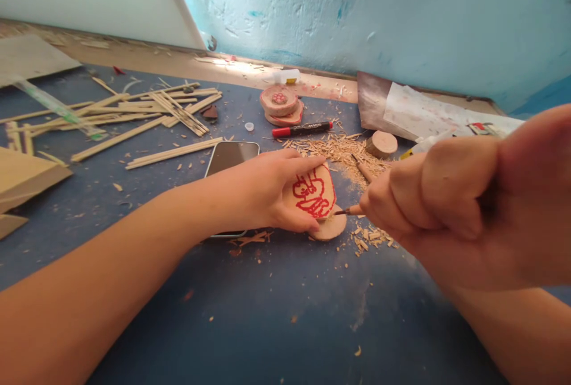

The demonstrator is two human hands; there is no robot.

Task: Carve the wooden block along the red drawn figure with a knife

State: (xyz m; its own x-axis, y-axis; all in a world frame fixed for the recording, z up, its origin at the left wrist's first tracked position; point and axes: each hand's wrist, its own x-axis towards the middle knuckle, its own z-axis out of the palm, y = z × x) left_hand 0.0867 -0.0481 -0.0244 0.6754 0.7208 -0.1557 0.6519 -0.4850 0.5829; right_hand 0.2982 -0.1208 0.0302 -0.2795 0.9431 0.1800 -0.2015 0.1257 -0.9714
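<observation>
Pinching a red-marked wood piece point(316, 190) is the left hand point(270, 188), the right hand point(439, 194) gripping a tool point(355, 210) beside that piece.

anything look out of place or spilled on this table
Yes, wood shavings are scattered loosely across the blue table beyond and beside the wooden piece in the left hand. What looks like a small white cap also lies loose, attached to nothing.
</observation>
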